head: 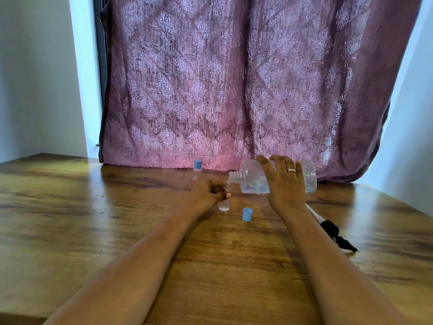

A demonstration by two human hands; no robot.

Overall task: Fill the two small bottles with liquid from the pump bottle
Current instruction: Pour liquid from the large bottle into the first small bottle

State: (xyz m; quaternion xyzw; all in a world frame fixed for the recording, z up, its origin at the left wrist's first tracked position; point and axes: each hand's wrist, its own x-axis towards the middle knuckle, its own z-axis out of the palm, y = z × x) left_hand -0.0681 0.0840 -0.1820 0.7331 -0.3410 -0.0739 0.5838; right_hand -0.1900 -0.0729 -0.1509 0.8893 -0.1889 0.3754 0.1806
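Observation:
My right hand (284, 184) grips the large clear pump bottle (251, 177), tipped on its side with its threaded neck pointing left. The neck meets the mouth of a small clear open bottle (224, 205), which stands on the wooden table (93, 219) and is held by my left hand (207, 194). A little liquid lies in the big bottle's lower side. A second small bottle (197, 171) with a blue cap stands upright behind my left hand. A loose blue cap (247, 214) lies just right of the open bottle.
The black pump head with its white tube (332, 232) lies on the table at the right, by my right forearm. A patterned purple curtain (234, 78) hangs behind the table's far edge. White walls stand at both sides.

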